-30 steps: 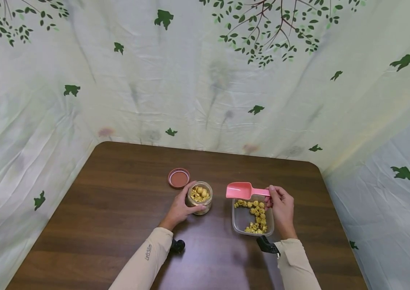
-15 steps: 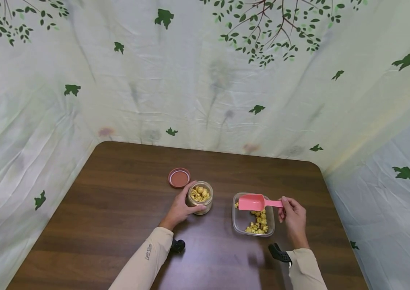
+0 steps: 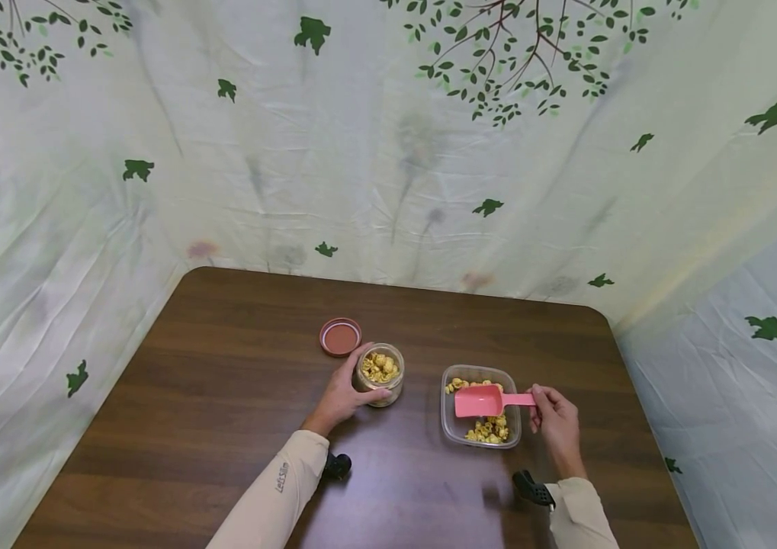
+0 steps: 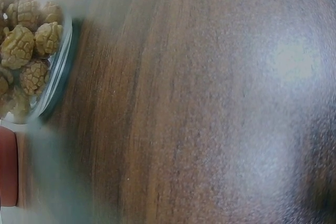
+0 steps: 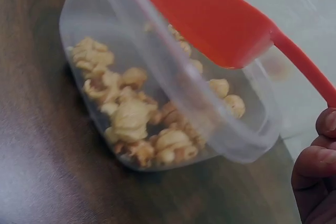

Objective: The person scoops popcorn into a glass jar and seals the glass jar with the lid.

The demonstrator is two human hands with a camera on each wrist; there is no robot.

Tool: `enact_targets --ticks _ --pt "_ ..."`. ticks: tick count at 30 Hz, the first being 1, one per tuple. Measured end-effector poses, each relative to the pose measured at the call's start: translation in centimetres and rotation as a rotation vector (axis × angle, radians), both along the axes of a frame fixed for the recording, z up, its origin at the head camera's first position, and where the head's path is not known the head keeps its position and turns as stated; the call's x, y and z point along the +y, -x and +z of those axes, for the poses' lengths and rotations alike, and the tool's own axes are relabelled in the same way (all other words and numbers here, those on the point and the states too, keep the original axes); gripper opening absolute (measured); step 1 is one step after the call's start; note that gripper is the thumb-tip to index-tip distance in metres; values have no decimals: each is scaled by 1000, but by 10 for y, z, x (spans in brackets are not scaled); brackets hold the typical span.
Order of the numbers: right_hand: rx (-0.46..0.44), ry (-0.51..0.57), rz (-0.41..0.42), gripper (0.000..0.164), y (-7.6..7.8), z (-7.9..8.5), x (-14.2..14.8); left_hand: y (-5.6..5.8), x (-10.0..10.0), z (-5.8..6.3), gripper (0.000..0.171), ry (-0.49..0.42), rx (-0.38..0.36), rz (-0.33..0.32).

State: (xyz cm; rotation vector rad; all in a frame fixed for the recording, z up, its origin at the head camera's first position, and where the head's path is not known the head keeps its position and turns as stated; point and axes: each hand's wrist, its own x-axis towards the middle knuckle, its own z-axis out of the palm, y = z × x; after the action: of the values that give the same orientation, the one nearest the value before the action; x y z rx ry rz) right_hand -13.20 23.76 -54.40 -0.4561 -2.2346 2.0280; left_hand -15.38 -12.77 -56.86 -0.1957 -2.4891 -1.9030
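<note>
My left hand point(image 3: 343, 395) grips a glass jar point(image 3: 391, 390) filled with popcorn point(image 3: 380, 368), thumb at the near side and fingers round the far side. The jar's clear wall point(image 4: 60, 72) also shows in the left wrist view. The right hand point(image 3: 559, 424) pinches the handle end of a pink scoop point(image 3: 478, 401), whose bowl hangs level over a clear plastic container point(image 3: 453, 431). No popcorn shows in the scoop bowl. Popcorn pieces point(image 5: 130, 119) lie inside the container, along its far and right sides; the scoop covers some of them in the head view.
A red jar lid point(image 3: 340, 337) lies on the brown wooden table point(image 3: 223, 427), just beyond the jar to the left. The table's far edge meets a hanging white cloth point(image 3: 361, 175) printed with leaves. Cloth also hangs at both sides.
My right hand has moved right, then brought the scoop nearer to me, over the middle of the container. The left hand and jar have stayed in place.
</note>
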Motion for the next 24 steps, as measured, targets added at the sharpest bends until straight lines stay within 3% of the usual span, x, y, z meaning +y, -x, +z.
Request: enact_targets --ticks 7,14,24 --pt "-10 -25 24 33 -1 -14 1 0 2 1 91 -5 1 4" --pt "8 -53 25 32 -2 -20 -1 -14 5 38 87 23 -1 -20" --pt "-60 -125 30 34 -4 -23 -3 -14 4 39 87 20 -8 -20"
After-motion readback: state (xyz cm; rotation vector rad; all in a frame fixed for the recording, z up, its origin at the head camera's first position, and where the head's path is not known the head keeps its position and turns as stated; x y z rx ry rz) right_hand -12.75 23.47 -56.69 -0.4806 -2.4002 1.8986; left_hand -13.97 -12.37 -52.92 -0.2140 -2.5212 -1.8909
